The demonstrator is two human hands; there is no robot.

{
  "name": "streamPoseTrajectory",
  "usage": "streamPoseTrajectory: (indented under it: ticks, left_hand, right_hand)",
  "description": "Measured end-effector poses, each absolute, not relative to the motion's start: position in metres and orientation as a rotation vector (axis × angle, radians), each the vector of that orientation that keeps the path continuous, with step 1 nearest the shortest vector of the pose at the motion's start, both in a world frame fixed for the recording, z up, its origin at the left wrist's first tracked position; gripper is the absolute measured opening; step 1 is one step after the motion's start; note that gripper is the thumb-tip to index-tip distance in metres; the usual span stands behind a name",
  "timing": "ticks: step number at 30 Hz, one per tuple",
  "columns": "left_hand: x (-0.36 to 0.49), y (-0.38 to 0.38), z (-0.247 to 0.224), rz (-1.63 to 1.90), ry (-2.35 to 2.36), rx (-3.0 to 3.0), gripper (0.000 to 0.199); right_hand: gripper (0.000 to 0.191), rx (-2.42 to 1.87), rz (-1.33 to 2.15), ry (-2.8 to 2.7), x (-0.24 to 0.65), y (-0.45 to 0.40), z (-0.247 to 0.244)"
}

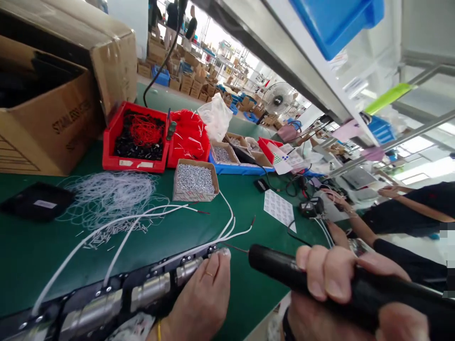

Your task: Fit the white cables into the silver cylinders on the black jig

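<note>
Gripping a black cylindrical tool (320, 282) along the lower right of the frame, the right hand (351, 293) has its grip clenched around the barrel, fingers curled over the top and thumb beneath. The tool's blunt front end juts out left of the fingers toward the bottom centre, where a thin dark wire (236, 247) runs from it to the end of a long black fixture (117, 296).

That fixture lies slantwise across the lower left of the green table (249, 203), carrying a row of silvery metal cylinders (151, 290). The left hand (202, 303) rests on its right end, grip pressed down on the last cylinder with fingertips at the fixture's tip, just left of the tool's nose and not touching it. White cables (142, 219) rise from the fixture and curve across the middle of the frame.

Behind them sit a small carton of metal pins (195, 180), red bins (135, 137) of red and black wires, and a large cardboard box (53, 94) at upper left. Another person's arms (408, 213) reach in at the right edge.
</note>
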State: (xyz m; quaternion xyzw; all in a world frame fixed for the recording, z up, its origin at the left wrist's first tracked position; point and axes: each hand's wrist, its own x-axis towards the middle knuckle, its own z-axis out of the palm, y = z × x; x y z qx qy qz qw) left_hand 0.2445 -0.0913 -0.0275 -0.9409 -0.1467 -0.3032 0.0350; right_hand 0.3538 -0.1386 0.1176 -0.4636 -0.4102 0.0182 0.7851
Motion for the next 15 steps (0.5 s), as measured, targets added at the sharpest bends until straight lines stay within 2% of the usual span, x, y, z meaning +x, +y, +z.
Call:
streamPoseTrajectory:
  ticks: [5, 11, 15]
  left_hand:
    - [0.246, -0.088, -0.031, -0.986, -0.441, -2.919, 0.035]
    - [0.259, -0.077, -0.028, -1.181, -0.464, -2.876, 0.023]
    - [0.259, -0.072, -0.035, -1.125, -0.452, -2.899, 0.023]
  right_hand:
    - [0.021, -0.971, 0.077, -1.104, 0.354, -0.101, 0.106]
    - [0.027, -1.23, 0.248, -0.987, 0.37, -0.086, 0.101]
    - [0.011, -1.268, 0.507, -1.307, 0.424, -0.107, 0.092]
